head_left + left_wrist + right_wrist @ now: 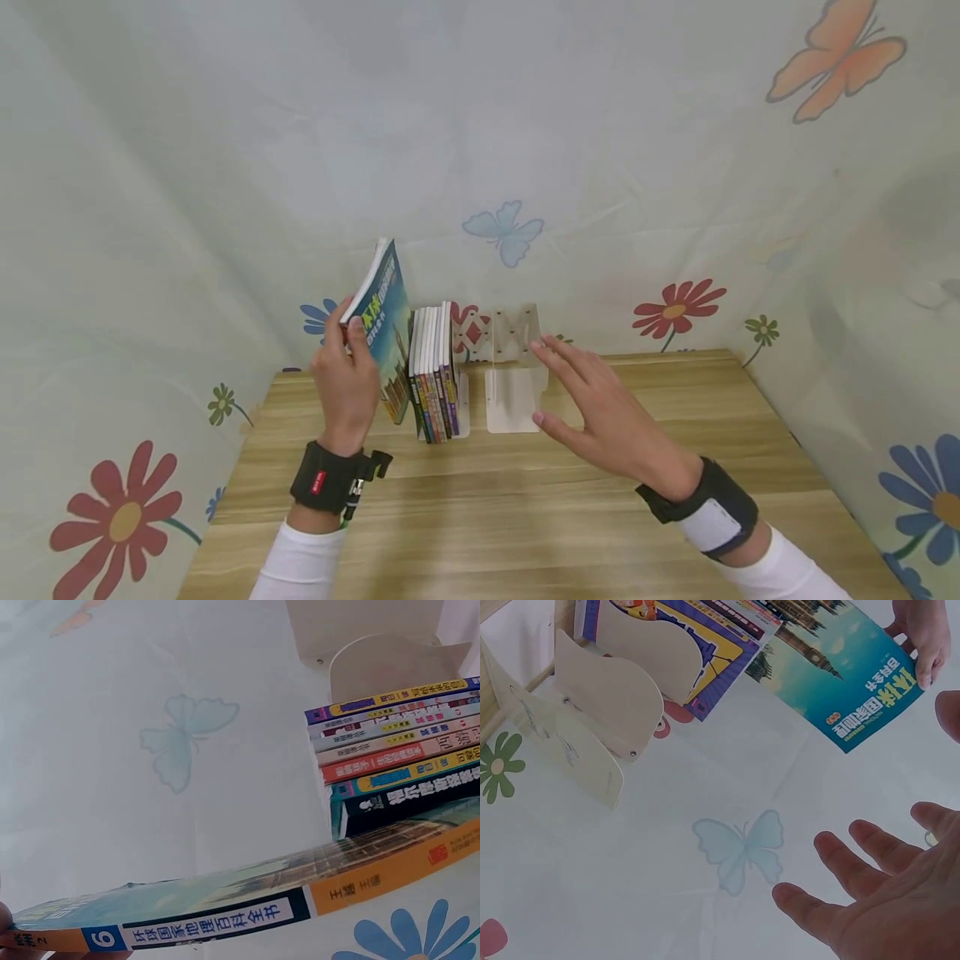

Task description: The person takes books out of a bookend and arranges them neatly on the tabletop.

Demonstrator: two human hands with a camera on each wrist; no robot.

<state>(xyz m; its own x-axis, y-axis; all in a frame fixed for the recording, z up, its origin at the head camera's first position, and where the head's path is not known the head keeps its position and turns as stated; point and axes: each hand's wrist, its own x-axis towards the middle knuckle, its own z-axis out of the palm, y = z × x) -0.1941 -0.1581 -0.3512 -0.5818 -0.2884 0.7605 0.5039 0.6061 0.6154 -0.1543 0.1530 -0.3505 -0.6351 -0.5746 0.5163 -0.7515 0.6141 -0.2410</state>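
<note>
My left hand [347, 387] pinches a thin blue-green paperback book [388, 333] near its upper edge, thumb on the front cover. The book leans, its lower end beside a row of upright books [431, 367]. In the left wrist view its orange and blue spine [210, 922], marked 6, runs below the row's spines [405, 750]. To the right of the row stands a cream expandable bookend rack [513, 400] with folding struts behind. My right hand [603, 412] hovers by that rack's right side with fingers spread, holding nothing; the right wrist view shows the fingers apart too.
The wooden table [510, 517] ends against a pale cloth backdrop [337, 150] printed with flowers and butterflies. Cloth also hangs along the left and right sides. Another purple and yellow book cover [720, 652] faces the rack's cream panels in the right wrist view.
</note>
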